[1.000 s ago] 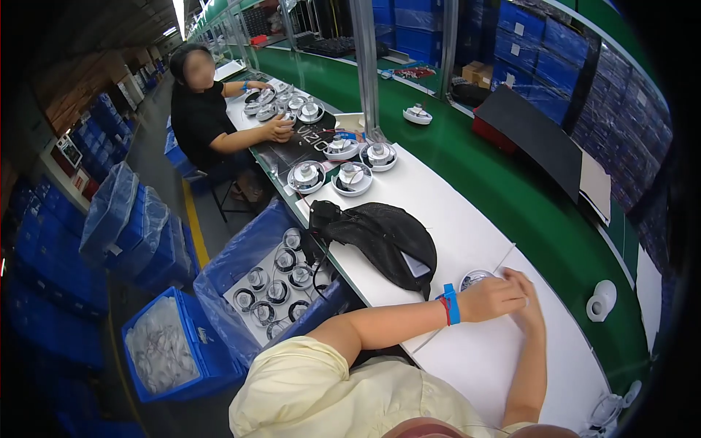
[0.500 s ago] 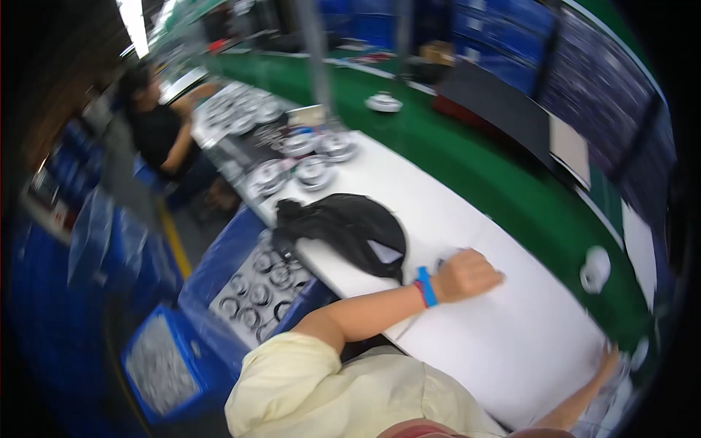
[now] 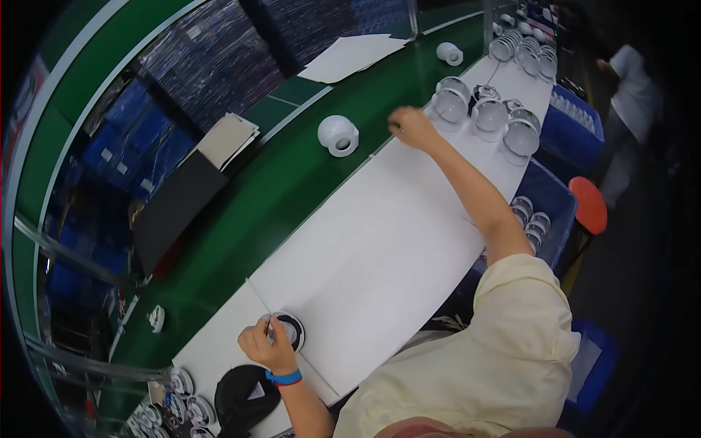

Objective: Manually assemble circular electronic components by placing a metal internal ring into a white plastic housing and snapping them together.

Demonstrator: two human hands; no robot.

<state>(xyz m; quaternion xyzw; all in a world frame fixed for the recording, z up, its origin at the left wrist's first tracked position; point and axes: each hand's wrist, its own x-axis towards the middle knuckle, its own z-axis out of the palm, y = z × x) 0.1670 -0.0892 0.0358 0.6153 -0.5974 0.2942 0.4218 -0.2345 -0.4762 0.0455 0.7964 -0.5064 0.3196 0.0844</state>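
Observation:
My left hand [image 3: 269, 347], with a blue band at the wrist, is closed at the edge of a round white part with a black ring [image 3: 295, 332] on the white tabletop. Its thumb and fingers are curled together at that rim, partly hiding it. Stretched out to the far edge of the table, my right hand [image 3: 412, 128] has loosely bent fingers, with the thumb apart and nothing visible in it. Just right of it stand white housings with clear domes [image 3: 450, 104]. A white rounded housing [image 3: 338, 136] rests on the green belt to its left.
A black cap-like cloth item [image 3: 247, 400] and several round white parts [image 3: 181, 381] lie at the lower left. The green belt [image 3: 241, 241] runs along the table's far side. Blue bins [image 3: 553, 204] and a red stool seat [image 3: 587, 205] stand at the right, near another person [image 3: 628, 102].
My view has swung to the right, bringing the domed housings into full sight. My right hand has come away from the clear pieces at the right. My left hand stays near the black cloth item.

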